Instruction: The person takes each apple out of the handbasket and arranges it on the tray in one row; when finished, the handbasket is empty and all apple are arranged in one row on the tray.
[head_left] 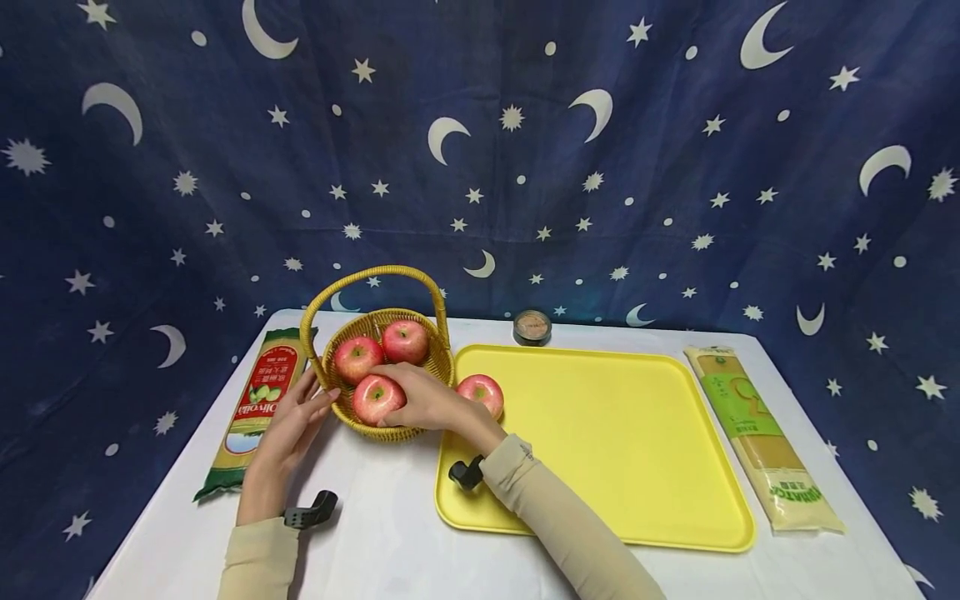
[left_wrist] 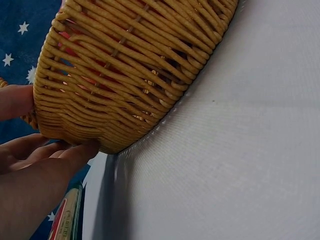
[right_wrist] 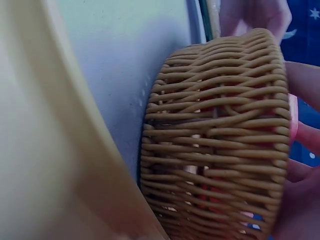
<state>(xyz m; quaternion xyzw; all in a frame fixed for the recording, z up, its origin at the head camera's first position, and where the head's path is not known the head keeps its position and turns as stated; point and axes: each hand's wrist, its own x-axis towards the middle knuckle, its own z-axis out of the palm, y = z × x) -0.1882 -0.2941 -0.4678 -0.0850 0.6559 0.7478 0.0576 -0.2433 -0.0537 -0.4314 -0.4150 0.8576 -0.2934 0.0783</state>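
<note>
A yellow wicker basket [head_left: 397,432] with an arched handle stands on the table and holds several apples. My right hand [head_left: 431,400] reaches over its near right rim and grips the front apple [head_left: 377,398], thumb and fingers around its sides. Behind that one lie a left apple [head_left: 357,359] and a back apple [head_left: 406,341]. At the basket's left side my left hand [head_left: 291,423] holds the rim; in the left wrist view the thumb is at the edge and the fingers lie against the woven wall [left_wrist: 120,75]. Another apple [head_left: 481,395] sits on the yellow tray [head_left: 600,442], close to the basket.
Left of the basket lies a red and green pasta packet [head_left: 262,392], partly under the left hand. A second pasta packet [head_left: 761,437] is right of the tray. Behind the tray stands a small round tin [head_left: 532,327]. A starry blue cloth [head_left: 480,167] hangs behind the table.
</note>
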